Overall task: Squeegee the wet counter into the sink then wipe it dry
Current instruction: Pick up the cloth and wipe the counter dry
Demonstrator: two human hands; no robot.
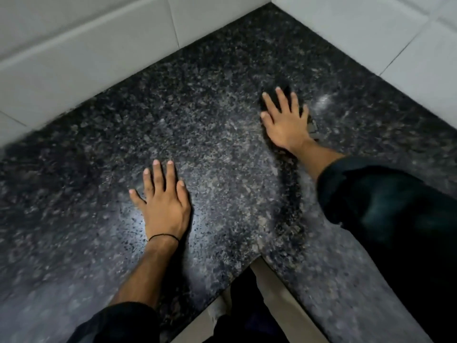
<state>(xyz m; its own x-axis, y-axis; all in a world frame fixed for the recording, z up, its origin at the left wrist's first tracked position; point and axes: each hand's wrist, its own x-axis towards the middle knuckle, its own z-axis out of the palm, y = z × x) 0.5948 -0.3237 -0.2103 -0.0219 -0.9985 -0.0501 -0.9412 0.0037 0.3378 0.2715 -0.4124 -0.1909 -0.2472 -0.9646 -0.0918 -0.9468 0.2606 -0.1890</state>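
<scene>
The dark speckled granite counter (222, 134) fills the view and meets in a corner at the top. My left hand (163, 201) lies flat on it, fingers spread, with nothing under it and a bright glare on the stone beside the wrist. My right hand (286, 120) is farther out towards the corner. It presses flat, fingers apart, on a dark cloth (313, 128) that shows only at its edges by the fingertips and thumb. I see no squeegee and no sink.
White tiled walls (86, 70) bound the counter at the back left and back right (395, 45). The counter's front edge makes an inner corner (257, 259) near my body, with a pale cabinet front below it.
</scene>
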